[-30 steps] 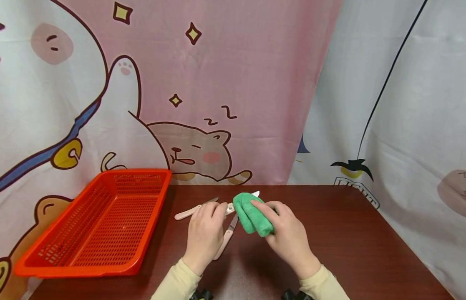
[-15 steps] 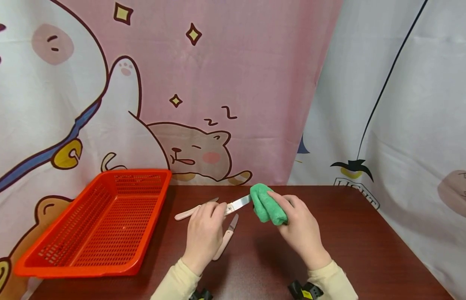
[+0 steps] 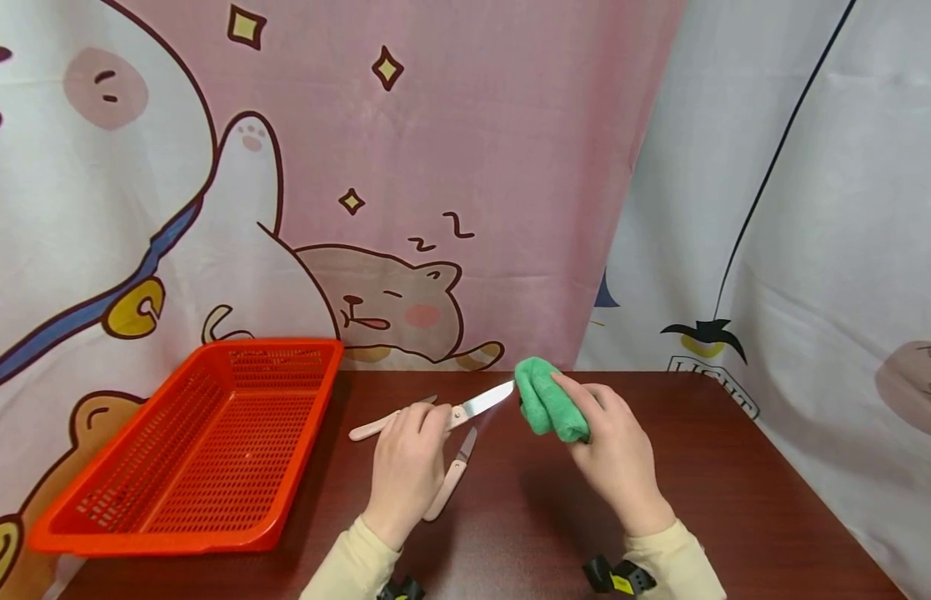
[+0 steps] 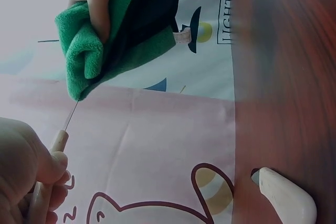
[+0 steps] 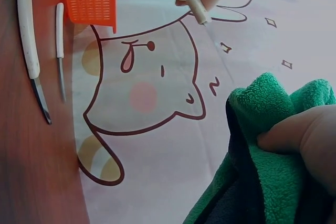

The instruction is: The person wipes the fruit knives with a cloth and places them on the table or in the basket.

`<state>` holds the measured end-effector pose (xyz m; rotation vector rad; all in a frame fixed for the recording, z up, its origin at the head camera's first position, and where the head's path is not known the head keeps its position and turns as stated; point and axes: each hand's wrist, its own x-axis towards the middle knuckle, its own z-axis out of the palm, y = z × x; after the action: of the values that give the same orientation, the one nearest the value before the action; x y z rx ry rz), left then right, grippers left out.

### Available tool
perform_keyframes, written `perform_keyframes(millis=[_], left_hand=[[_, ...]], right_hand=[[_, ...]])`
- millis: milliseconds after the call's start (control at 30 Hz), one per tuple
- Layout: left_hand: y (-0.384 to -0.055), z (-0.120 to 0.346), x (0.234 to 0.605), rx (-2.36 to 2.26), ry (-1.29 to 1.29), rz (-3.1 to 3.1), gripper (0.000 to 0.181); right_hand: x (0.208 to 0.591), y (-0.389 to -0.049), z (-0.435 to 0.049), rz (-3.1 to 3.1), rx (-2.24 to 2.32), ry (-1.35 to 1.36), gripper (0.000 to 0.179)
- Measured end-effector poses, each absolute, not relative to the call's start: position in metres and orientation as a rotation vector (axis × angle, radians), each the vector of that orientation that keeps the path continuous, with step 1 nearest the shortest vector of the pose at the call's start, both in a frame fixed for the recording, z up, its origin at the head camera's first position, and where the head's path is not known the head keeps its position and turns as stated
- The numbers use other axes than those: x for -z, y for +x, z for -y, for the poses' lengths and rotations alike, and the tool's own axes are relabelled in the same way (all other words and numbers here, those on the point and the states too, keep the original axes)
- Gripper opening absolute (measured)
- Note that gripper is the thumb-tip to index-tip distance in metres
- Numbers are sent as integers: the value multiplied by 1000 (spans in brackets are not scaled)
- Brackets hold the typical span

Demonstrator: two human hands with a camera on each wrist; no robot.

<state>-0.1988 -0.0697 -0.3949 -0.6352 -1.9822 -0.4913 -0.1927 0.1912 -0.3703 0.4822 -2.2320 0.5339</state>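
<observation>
My left hand [image 3: 408, 467] grips a knife by its pale pinkish handle, fingers wrapped around it. The bare blade [image 3: 489, 399] points up and to the right above the table. A folded green cloth [image 3: 549, 402] with a dark side [image 4: 152, 11] is held in my right hand [image 3: 617, 454], thumb pressed into the fabric. The blade's tip ends right at the cloth's left edge; whether they touch I cannot tell. Two more pale-handled knives lie on the table: one [image 3: 373, 426] left of my left hand and partly behind it, another [image 3: 447, 488] just right of that hand.
An orange-red perforated plastic basket [image 3: 300, 467] stands on the left of the dark brown wooden table [image 3: 705, 483]. Behind the table hangs a curtain [image 3: 510, 167] printed with cartoon animals. Black devices are strapped at both wrists.
My right hand has drawn the cloth rightward and slightly up along the blade. The blade, mostly covered a second ago, now shows along its length. My left hand stays nearly still.
</observation>
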Motion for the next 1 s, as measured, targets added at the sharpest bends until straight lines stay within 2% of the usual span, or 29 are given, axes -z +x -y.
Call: perform_keyframes(millis=[367, 1000], left_hand=[[-200, 71, 397, 500, -613, 2011, 28], [-201, 69, 400, 484, -624, 2023, 24]], right_hand=[[362, -184, -187, 2181, -554, 515, 90], [365, -174, -161, 2119, -536, 708, 84]])
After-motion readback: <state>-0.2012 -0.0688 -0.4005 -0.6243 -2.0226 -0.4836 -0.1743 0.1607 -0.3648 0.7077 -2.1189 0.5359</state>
